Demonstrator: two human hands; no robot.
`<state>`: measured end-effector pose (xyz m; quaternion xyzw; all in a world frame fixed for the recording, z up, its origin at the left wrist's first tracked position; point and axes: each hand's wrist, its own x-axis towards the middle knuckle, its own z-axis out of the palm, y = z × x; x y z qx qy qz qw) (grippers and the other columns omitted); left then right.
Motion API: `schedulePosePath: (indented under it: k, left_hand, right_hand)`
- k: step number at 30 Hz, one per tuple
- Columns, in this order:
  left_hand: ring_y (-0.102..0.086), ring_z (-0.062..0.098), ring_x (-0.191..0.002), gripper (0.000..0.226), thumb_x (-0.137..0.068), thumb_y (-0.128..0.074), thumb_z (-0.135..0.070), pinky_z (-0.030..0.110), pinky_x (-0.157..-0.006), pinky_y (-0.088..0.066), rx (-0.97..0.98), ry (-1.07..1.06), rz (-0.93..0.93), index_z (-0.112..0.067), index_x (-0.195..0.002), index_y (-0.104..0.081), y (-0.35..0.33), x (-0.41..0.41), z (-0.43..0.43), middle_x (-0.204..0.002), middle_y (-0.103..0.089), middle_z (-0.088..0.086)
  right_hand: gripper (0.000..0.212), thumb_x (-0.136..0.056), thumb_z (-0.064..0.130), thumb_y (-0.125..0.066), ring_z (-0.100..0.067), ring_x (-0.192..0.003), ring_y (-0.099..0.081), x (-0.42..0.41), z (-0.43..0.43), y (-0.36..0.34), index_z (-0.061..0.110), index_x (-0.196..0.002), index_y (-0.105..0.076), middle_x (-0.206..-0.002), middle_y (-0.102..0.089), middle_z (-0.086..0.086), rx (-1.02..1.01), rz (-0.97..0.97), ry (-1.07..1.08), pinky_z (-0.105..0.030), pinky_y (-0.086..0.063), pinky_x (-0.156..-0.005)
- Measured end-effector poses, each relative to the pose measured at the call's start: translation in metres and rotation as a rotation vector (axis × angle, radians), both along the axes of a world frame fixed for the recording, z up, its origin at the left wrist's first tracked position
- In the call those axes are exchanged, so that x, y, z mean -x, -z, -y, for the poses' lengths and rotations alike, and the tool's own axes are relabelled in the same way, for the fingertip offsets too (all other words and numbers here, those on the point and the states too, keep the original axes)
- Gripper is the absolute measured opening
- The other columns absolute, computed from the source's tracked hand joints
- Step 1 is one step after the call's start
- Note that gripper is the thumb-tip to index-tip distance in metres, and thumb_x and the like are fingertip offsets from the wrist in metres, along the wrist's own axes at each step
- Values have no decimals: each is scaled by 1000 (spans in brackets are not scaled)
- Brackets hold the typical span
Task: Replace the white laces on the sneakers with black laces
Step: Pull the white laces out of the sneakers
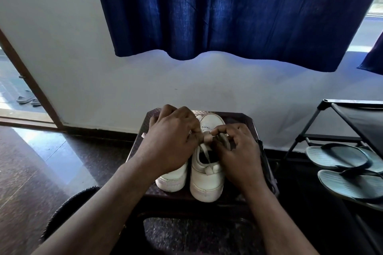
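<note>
Both white sneakers stand side by side, toes pointing to 12 o'clock, on a dark stool (244, 118) directly in front of the person. That puts the eyelets under the hands and the heels nearest the body.

The left hand (172, 141) reaches across from 9 o'clock and hides most of the left-hand sneaker (172, 181). Its fingers are curled, and thumb and fingertips pinch the white lace (207, 152) by the tongue of the right-hand sneaker (207, 182). The right hand (238, 151) comes in from 3 o'clock, fingers bent, and seems to grip that shoe's eyelet edge. That likely steadies the upper while the other hand draws the lace out, though the exact contact is too small to be sure of.

A slack length of white lace trails back toward 6 o'clock, over the shoe's opening and onto its heel collar. So the unlacing looks under way rather than finished.

A dark strand (267, 163) lies along the stool's 3 o'clock edge; it may be a black lace, but I cannot tell.

Further out at 3 o'clock a rack (310, 136) holds grey flip-flops (335, 156), and a blue curtain (238, 12) hangs at 12 o'clock.
</note>
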<state>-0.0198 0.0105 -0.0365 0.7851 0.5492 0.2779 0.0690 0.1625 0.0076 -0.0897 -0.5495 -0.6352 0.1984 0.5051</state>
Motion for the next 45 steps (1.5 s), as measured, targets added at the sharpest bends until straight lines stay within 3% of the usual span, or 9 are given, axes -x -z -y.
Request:
schedulePosePath:
  k: [3, 8, 14, 19, 27, 35, 40, 42, 45]
  left_hand:
    - [-61, 21, -90, 32, -99, -63, -51, 41, -80, -51, -65, -249, 423, -33, -73, -57, -2, 6, -10, -91, -58, -10]
    - [-59, 29, -106, 16, -99, -56, -54, 58, -92, -50, -190, -485, 530, -39, -95, -56, -4, 28, -12, -110, -59, -7]
    - [-47, 17, -99, 40, -87, -53, -68, 41, -82, -38, -241, -155, -45, -31, -76, -66, 6, -5, 7, -81, -62, -18]
    - [-48, 22, -101, 36, -87, -57, -58, 41, -84, -32, -285, -210, -142, -28, -71, -69, 14, -16, 10, -78, -60, -14]
    - [-45, 21, -94, 33, -89, -61, -41, 40, -80, -35, -272, -217, -75, -22, -63, -69, 22, -14, 6, -72, -46, -17]
    - [-39, 17, -89, 30, -87, -62, -36, 42, -80, -39, -251, -207, 16, -20, -62, -69, 25, -13, 3, -70, -44, -16]
    - [-43, 19, -90, 29, -88, -64, -36, 43, -80, -40, -265, -212, 4, -21, -64, -71, 26, -12, 3, -72, -45, -17]
    - [-45, 20, -91, 29, -88, -68, -37, 42, -80, -40, -277, -222, -3, -21, -64, -71, 26, -12, 3, -72, -46, -16]
    - [-46, 20, -92, 29, -89, -70, -39, 40, -81, -36, -287, -227, -12, -22, -66, -73, 27, -13, 3, -73, -52, -16]
  right_hand:
    - [28, -82, 15, -82, 4, -104, -57, 0, 1, -2, 40, -88, -74, -104, -60, 16, 1, -4, -8, -3, -38, -83]
    - [35, -80, 14, -85, -8, -104, -60, 4, 1, -5, 46, -82, -70, -104, -61, 15, 10, -18, -15, -20, -46, -86]
    - [32, -82, 19, -83, -8, -103, -60, 4, -1, -4, 48, -81, -68, -103, -60, 16, 8, 4, -28, -23, -47, -85]
    - [28, -87, 14, -79, -7, -102, -60, 4, 1, -3, 38, -83, -67, -102, -59, 13, -34, 8, -25, -12, -42, -85]
    - [19, -99, 3, -62, -11, -75, -61, 5, 1, -6, 16, -87, -65, -80, -66, 4, 132, -780, 71, -32, -50, -75]
    - [22, -82, 46, -73, -13, -114, -60, 11, 2, -12, 36, -101, -71, -111, -66, 15, -40, -26, -7, -36, -50, -97]
    - [8, -84, 30, -79, -14, -102, -63, 15, -1, -7, 30, -83, -71, -97, -67, 14, -16, -14, 20, -37, -51, -92]
    - [16, -88, 13, -77, -6, -86, -64, 13, -1, -11, 27, -84, -70, -87, -69, 14, 0, -163, 52, -28, -51, -81]
    - [23, -99, 3, -62, -5, -68, -55, -2, -3, -28, 21, -84, -63, -71, -67, 14, 23, -872, 107, -22, -42, -67]
